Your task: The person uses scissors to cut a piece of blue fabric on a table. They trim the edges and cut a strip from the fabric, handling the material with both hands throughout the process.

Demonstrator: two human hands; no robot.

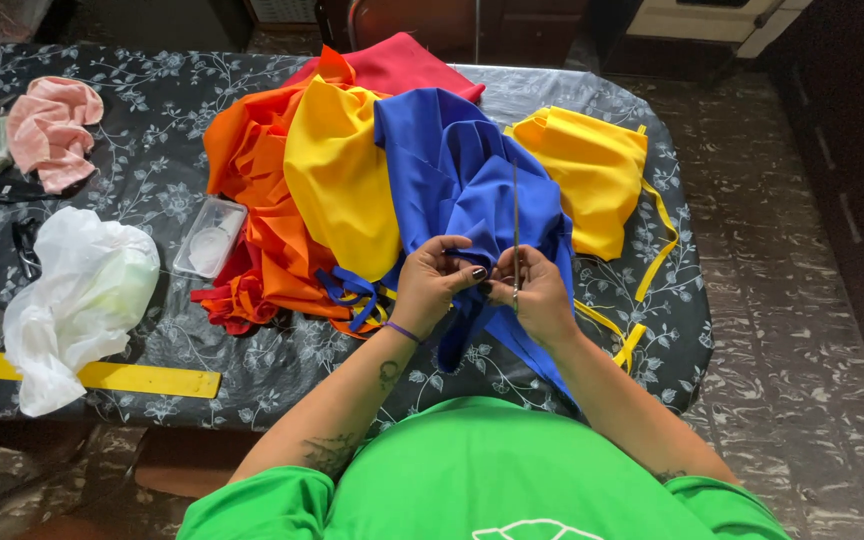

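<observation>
Over the near edge of the bench (152, 180), both hands pinch the blue fabric (472, 180) piled just beyond them, left hand (432, 285) gripping a fold, right hand (537, 295) also holding an upright thin metal rod (515, 230).

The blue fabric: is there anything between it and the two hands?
Nothing visible. The left hand pinches the blue fabric directly, and the right hand touches it too, while holding a thin metal rod upright.
</observation>
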